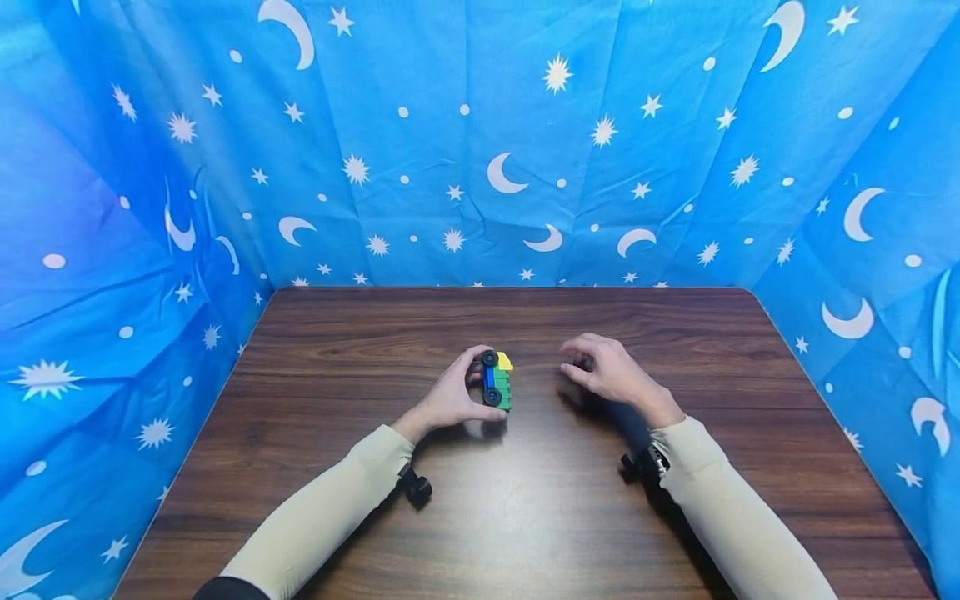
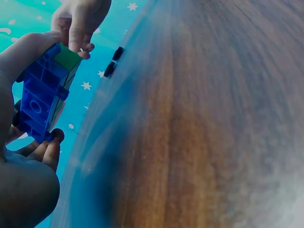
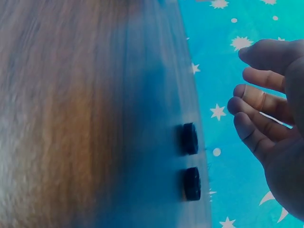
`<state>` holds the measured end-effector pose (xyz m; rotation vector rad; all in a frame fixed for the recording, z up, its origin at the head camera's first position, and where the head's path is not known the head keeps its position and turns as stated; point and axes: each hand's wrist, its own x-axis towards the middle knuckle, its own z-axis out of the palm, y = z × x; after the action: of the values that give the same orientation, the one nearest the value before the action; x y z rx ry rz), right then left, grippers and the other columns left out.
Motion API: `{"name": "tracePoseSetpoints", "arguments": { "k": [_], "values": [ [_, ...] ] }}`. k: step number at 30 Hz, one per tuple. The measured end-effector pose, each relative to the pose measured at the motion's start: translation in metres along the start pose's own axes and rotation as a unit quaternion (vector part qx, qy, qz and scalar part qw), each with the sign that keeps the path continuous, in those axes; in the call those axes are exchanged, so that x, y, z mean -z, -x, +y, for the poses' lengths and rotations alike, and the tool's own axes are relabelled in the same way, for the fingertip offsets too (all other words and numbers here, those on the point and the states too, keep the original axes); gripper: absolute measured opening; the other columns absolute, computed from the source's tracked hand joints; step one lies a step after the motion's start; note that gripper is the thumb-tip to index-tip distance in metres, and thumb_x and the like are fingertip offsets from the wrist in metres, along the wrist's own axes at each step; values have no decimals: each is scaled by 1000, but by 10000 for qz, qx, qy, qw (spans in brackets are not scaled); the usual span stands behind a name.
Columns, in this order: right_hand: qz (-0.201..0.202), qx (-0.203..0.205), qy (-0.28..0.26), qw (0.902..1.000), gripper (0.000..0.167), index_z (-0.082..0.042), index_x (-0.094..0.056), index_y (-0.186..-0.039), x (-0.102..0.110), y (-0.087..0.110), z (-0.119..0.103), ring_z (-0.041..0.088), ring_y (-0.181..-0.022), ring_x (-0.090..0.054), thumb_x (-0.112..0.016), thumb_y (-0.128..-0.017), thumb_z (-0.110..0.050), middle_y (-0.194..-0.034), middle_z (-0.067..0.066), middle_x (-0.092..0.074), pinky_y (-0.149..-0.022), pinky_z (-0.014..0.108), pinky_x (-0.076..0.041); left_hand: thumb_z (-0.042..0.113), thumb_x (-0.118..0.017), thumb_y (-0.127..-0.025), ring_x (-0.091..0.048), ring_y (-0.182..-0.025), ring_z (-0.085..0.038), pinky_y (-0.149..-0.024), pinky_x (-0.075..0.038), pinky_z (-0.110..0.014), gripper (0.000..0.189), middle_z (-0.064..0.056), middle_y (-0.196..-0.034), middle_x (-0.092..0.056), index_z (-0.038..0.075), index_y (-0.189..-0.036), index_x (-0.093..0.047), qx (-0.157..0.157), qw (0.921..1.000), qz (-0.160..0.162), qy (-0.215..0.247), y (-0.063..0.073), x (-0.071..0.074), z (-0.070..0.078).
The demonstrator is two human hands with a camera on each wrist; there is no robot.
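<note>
A toy car built of bricks (image 1: 504,390) is in my left hand (image 1: 447,395), thumb at one end and fingers at the other. It has green bricks, a yellow piece at the far end and a blue base; two black wheels show on its upturned side in the head view. The left wrist view shows the ribbed underside of the blue base (image 2: 38,97). To its right, my right hand (image 1: 617,375) hovers over the table with loosely bent fingers and holds nothing. Two loose black wheels (image 3: 190,138) stand on the table near the right hand.
The brown wood-patterned table (image 1: 337,333) has its far edge against a blue curtain (image 1: 420,150) with white moons and stars. More curtain hangs at both sides. A small black device (image 1: 416,486) is strapped at each wrist.
</note>
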<state>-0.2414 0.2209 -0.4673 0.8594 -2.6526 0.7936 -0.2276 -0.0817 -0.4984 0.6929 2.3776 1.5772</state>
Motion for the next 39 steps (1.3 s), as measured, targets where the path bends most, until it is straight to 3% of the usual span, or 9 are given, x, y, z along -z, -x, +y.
{"name": "tracePoseSetpoints", "arguments": {
  "k": [3, 7, 10, 14, 25, 39],
  "values": [
    [81, 58, -75, 9999, 26, -6, -70, -106, 3, -2, -6, 19, -76, -62, -74, -85, -20, -87, 6, -66, -65, 33, -51, 16, -92, -62, -53, -123, -34, -108, -42, -45, 103, -14, -137, -48, 7, -146, -34, 30, 9997, -83, 215, 3, 4, 17],
    [143, 109, -116, 9998, 25, -9, -69, -106, 8, -4, -14, 18, -78, -60, -74, -85, -21, -89, 5, -66, -66, 33, -50, 11, -90, -64, -50, -125, -38, -109, -39, -49, 104, -19, -138, -47, 5, -148, -30, 106, 9991, -174, 360, 1, 5, 19],
    [185, 157, -174, 9996, 25, -10, -69, -107, 11, -7, -20, 17, -79, -61, -74, -85, -21, -91, 5, -67, -67, 33, -52, 13, -91, -63, -50, -126, -35, -110, -39, -47, 105, -17, -138, -47, 11, -150, -30, 100, 9993, -68, 344, -3, 2, 7],
    [227, 228, -277, 9991, 26, -10, -69, -107, 12, -11, -26, 16, -79, -61, -74, -85, -21, -91, 3, -67, -68, 32, -53, 17, -91, -63, -50, -125, -32, -109, -40, -46, 104, -14, -137, -48, 16, -149, -32, 123, 9993, 52, 350, -2, 0, 10],
    [305, 442, -597, 9968, 28, -8, -69, -108, 8, -27, -43, 18, -78, -63, -75, -84, -21, -91, 3, -67, -68, 34, -56, 21, -91, -64, -51, -127, -27, -109, -41, -40, 107, -11, -138, -49, 13, -150, -29, 275, 9989, 201, 323, -2, -5, 14],
    [195, 506, -656, 9964, 34, -5, -67, -112, 0, -45, -62, 19, -80, -63, -75, -84, -23, -94, 7, -67, -70, 35, -56, 22, -91, -64, -52, -127, -27, -109, -41, -40, 97, -11, -137, -51, 14, -144, -36, 72, 9993, 231, 289, -2, -6, 18]
  ]
}}
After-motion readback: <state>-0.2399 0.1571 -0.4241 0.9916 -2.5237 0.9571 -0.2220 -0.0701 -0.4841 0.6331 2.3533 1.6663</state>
